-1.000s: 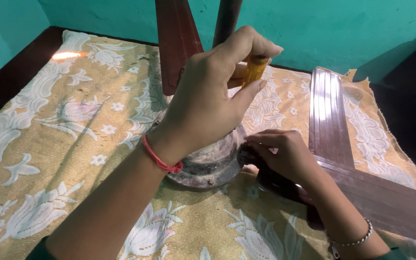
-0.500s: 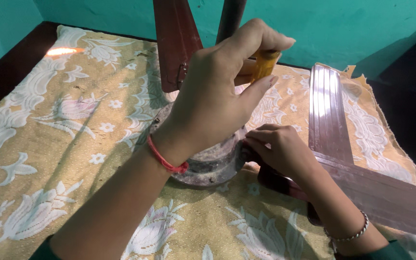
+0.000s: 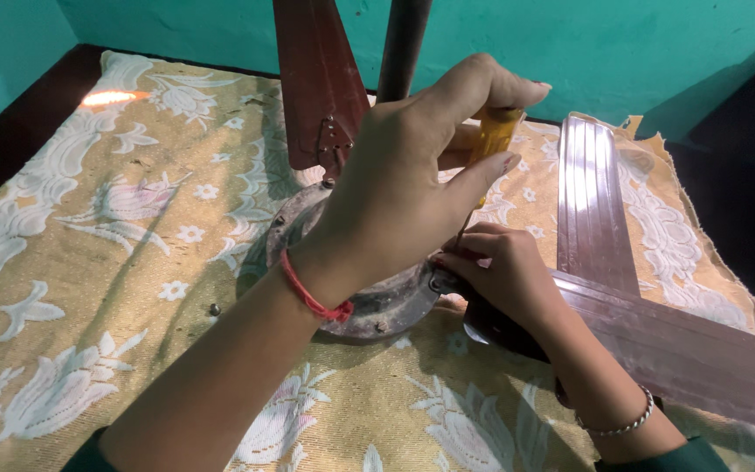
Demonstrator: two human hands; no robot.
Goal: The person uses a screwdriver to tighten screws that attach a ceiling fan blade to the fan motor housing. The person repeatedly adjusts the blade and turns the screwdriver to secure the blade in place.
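Little shift since earlier: my left hand (image 3: 412,188) still grips screwdriver (image 3: 493,140) upright; right hand (image 3: 504,271) pinches shaft tip at hub (image 3: 377,301) rim. Screw-driving step; next needs steady turning, downward pressure.

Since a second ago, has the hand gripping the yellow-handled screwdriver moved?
Barely: the left hand holds the yellow-handled screwdriver over the same spot on the round grey metal hub.

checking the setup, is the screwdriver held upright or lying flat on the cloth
Upright: the left hand grips the screwdriver's yellow handle, shaft pointing down toward the right hand.
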